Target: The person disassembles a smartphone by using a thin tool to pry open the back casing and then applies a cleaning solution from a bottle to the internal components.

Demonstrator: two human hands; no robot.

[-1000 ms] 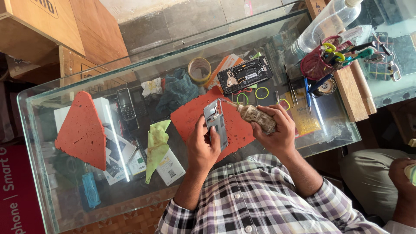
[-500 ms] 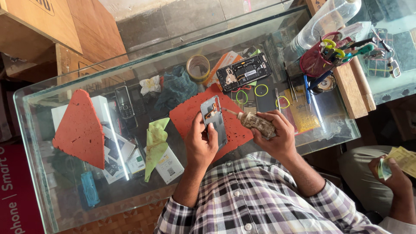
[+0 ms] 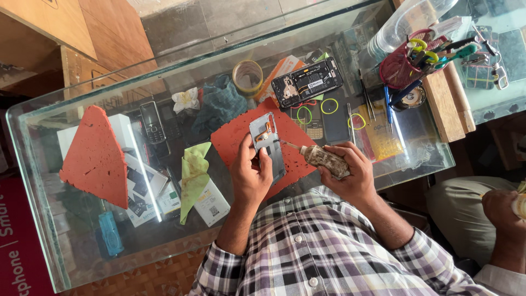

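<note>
The left hand (image 3: pixel 250 174) is wrapped around the lower part of a grey phone frame (image 3: pixel 267 143), thumb pressed on its face and the fingers curled behind it, holding it upright over the red mat (image 3: pixel 241 143) in the middle of the glass counter (image 3: pixel 422 153). The right hand (image 3: pixel 350 172) is closed around a small grimy bottle (image 3: pixel 323 159) lying on its side, just right of the mat; its thin nozzle points left and its tip reaches the edge of the phone frame. Both hands hold their things firmly, with no fingers spread.

Beyond the mat, on the far side from the person, lies an opened phone (image 3: pixel 307 82) with its insides showing, and next to that a roll of tape (image 3: pixel 247 77). A dark green cloth (image 3: pixel 219 104) is bunched up at the mat's far left corner, and a light green cloth (image 3: pixel 193 172) lies to the mat's left. Further left of the mat sits a second, triangular red mat (image 3: pixel 96 151). Green rubber bands (image 3: pixel 329 106) lie to the right of the mat, and past them a red mesh cup (image 3: pixel 402 66) holds tools. Another person's hand (image 3: pixel 501 211) shows well to the right of the mat, off the counter
</note>
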